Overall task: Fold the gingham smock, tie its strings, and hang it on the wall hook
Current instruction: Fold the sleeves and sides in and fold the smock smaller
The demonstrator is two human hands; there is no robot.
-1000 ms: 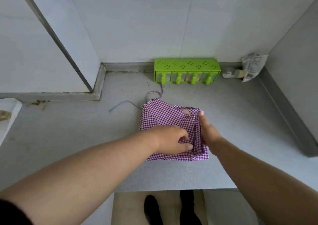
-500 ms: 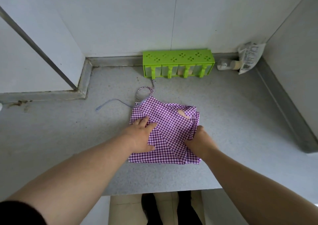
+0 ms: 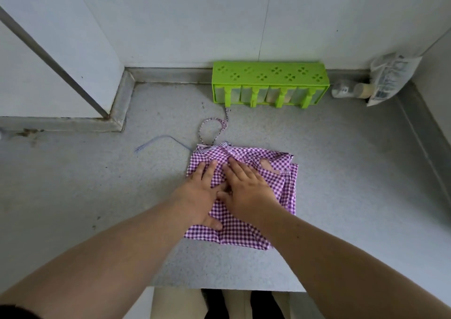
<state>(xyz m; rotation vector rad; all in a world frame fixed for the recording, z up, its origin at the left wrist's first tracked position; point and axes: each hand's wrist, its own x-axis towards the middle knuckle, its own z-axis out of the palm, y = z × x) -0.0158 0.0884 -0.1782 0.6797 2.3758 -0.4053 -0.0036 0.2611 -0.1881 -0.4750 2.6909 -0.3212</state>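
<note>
Purple-and-white gingham cotton smock point(image 3: 246, 231), folded into a rough square, lies on the speckled grey stone counter point(image 3: 97, 192) near its front edge, with a looped gingham tie string point(image 3: 212, 129) and a pale blue string point(image 3: 158, 141) trailing off its far edge. Left hand point(image 3: 199, 196) and right hand point(image 3: 246, 189) lie side by side on top of it, fingers straight and flat, pressing the cloth and gripping nothing. Against the back wall stands a bright green plastic condiment rack point(image 3: 268, 77), and beside it a small clear bottle point(image 3: 341, 90) and a crumpled printed plastic bag point(image 3: 388, 79).
</note>
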